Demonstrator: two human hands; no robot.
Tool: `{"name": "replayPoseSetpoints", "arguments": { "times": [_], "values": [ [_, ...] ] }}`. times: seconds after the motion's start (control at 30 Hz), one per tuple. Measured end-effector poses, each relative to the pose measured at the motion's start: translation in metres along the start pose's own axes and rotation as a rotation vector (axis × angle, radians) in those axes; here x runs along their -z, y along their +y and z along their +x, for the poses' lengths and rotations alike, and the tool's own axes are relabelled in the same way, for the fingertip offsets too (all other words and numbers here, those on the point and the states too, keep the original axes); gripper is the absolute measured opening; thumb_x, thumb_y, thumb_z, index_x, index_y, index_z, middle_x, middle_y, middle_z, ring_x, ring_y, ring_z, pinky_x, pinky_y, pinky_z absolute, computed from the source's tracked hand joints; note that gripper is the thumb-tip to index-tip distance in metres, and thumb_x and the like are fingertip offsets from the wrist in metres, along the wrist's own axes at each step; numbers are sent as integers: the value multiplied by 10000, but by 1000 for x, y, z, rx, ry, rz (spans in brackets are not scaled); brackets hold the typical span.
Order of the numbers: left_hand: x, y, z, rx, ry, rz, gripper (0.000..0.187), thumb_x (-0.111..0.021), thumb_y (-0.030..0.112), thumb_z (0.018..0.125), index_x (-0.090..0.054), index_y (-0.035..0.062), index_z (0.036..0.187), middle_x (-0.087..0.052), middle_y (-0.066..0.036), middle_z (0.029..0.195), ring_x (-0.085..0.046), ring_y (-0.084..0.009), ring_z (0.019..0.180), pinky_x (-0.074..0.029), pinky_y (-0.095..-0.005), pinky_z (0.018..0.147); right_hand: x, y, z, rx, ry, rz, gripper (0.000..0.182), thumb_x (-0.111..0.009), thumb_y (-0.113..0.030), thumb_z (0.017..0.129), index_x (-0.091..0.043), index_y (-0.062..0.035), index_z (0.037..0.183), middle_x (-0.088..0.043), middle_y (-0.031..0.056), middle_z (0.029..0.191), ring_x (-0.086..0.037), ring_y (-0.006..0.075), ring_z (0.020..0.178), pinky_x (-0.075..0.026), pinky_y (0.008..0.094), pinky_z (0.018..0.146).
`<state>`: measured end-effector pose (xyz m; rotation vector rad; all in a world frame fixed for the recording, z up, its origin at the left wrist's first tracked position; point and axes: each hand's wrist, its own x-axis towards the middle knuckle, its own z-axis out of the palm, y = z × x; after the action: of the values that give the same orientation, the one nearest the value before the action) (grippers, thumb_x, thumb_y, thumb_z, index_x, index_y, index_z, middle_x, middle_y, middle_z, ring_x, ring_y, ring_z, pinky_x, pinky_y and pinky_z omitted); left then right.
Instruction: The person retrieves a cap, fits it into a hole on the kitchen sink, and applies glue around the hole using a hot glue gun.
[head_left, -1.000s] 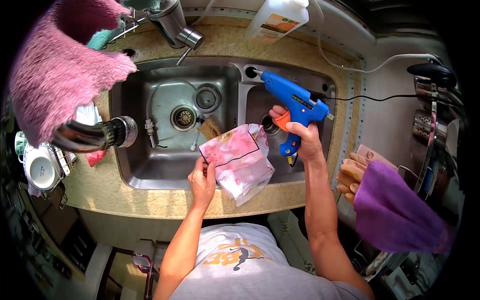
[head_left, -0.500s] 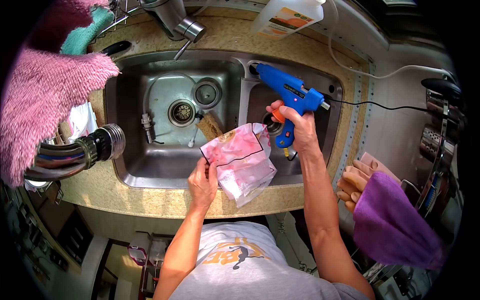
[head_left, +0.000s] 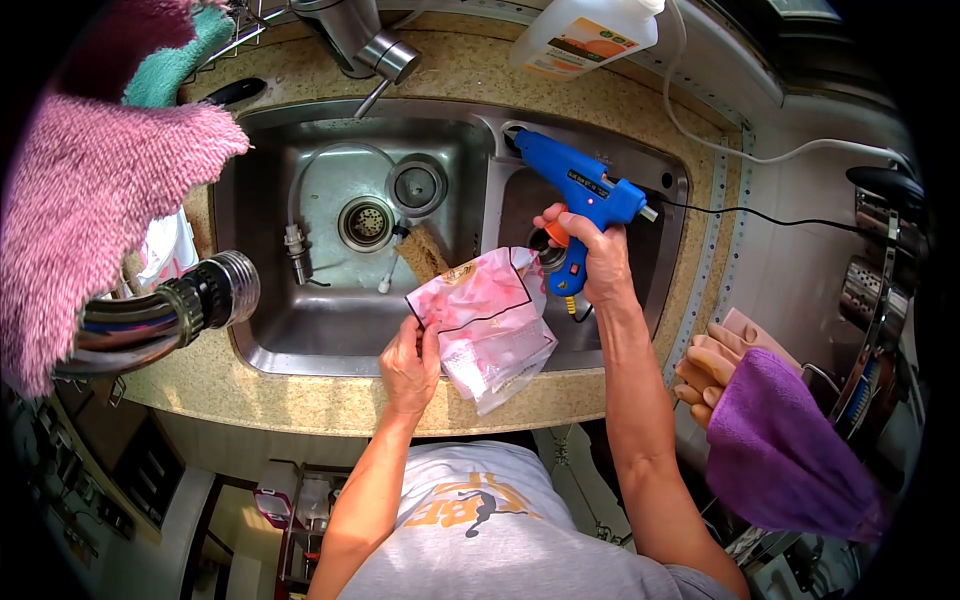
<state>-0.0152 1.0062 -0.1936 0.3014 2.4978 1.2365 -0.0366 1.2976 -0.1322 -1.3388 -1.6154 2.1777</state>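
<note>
My right hand (head_left: 597, 258) is wrapped round the handle of a blue glue gun (head_left: 578, 180), with fingers at its orange trigger. The gun's nozzle points up and to the left over the smaller basin, and a small light glows on its side. Between the thumb and fingers of my left hand (head_left: 411, 366) is the left edge of a pink and clear plastic bag (head_left: 482, 325), held over the front rim of the sink. What the bag contains, if anything, I cannot make out.
The steel sink (head_left: 300, 345) holds a brush (head_left: 420, 252), a drain strainer (head_left: 416, 186) and a thin hose. A faucet (head_left: 388, 58) and a white jug (head_left: 585, 38) stand behind. Pink cloth (head_left: 110, 210) hangs left; a purple cloth (head_left: 785, 440) and rubber gloves (head_left: 715, 365) hang right. A black cord (head_left: 770, 213) crosses right.
The whole view has shifted slightly. Both hands keep their holds on the bag and the glue gun, with hardly any movement.
</note>
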Motion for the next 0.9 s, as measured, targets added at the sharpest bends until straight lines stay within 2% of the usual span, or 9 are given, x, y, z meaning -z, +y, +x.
{"name": "replayPoseSetpoints", "arguments": {
  "times": [0.4, 0.5, 0.9],
  "values": [
    [0, 1, 0, -9, 3, -2, 124, -714, 81, 957, -607, 18, 970, -680, -141, 754, -673, -343, 653, -519, -434, 598, 0, 4, 0, 15, 6, -31, 290, -737, -143, 842, -705, 18, 1081, -740, 93, 960, -764, 223, 909, -564, 317, 759],
    [1, 0, 0, -13, -2, 0, 122, -712, 78, 958, -608, 16, 973, -679, -142, 756, -674, -343, 655, -518, -434, 599, 2, 5, 1, 13, -13, -40, 318, -742, -128, 848, -695, 14, 1128, -746, 91, 970, -764, 248, 934, -587, 351, 796],
    [1, 0, 0, -15, 0, 10, 128, -717, 77, 955, -617, 11, 1000, -684, -142, 772, -680, -344, 660, -524, -433, 602, 0, 6, -2, 5, 17, -79, 295, -753, -144, 839, -710, 35, 1069, -739, 98, 956, -759, 241, 905, -586, 352, 813]
  ]
}}
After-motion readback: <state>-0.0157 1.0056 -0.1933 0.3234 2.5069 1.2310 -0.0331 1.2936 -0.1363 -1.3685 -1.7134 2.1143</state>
